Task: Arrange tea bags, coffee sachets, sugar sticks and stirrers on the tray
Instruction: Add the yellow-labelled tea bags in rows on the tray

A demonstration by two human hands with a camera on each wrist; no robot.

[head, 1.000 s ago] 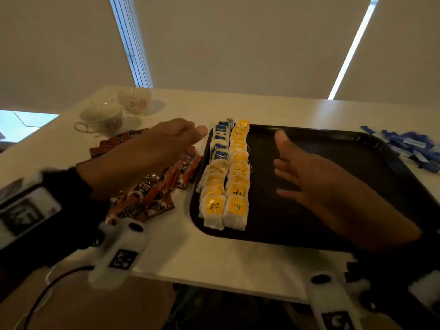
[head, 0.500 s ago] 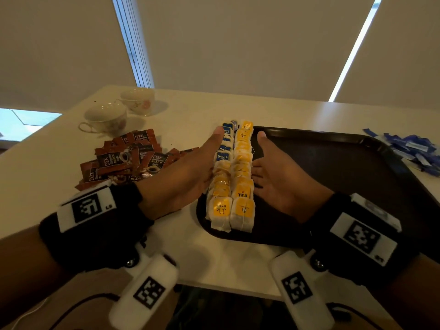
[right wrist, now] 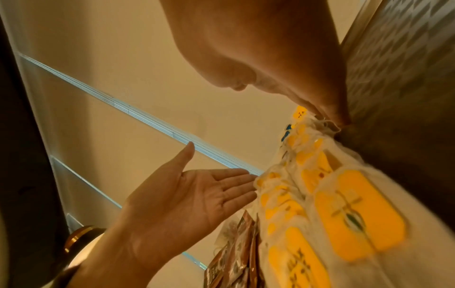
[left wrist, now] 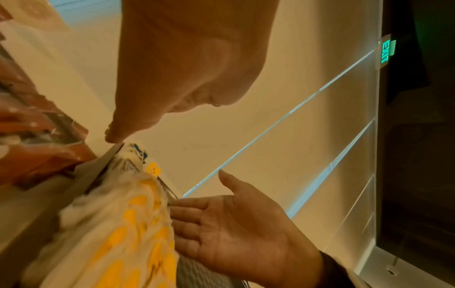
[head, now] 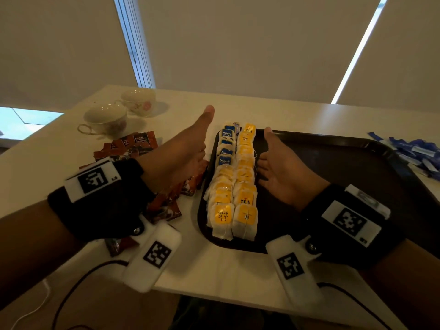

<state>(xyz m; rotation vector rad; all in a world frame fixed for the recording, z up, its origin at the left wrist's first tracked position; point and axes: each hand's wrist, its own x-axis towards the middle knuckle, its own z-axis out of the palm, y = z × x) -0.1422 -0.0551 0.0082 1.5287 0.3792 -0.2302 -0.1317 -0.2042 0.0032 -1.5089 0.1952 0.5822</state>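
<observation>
Two rows of tea bags (head: 234, 182) with yellow and blue tags lie along the left side of the black tray (head: 345, 167). My left hand (head: 190, 148) lies flat with straight fingers against the left row, above the tray's left rim. My right hand (head: 269, 163) stands on the tray, its palm turned to the right row and its straight fingers touching it. Neither hand holds anything. Brown coffee sachets (head: 140, 144) lie in a heap under my left wrist. Blue sugar sticks (head: 416, 153) lie right of the tray. The wrist views show the tea bags (left wrist: 118, 224) (right wrist: 320, 204) between both palms.
Two white teacups (head: 107, 117) (head: 139, 101) stand at the back left of the white table (head: 238, 270). The right half of the tray holds nothing. Window blinds close off the far side.
Both hands came down from apart and above the table to either side of the tea bag rows. The left hand now reaches farther forward along the rows.
</observation>
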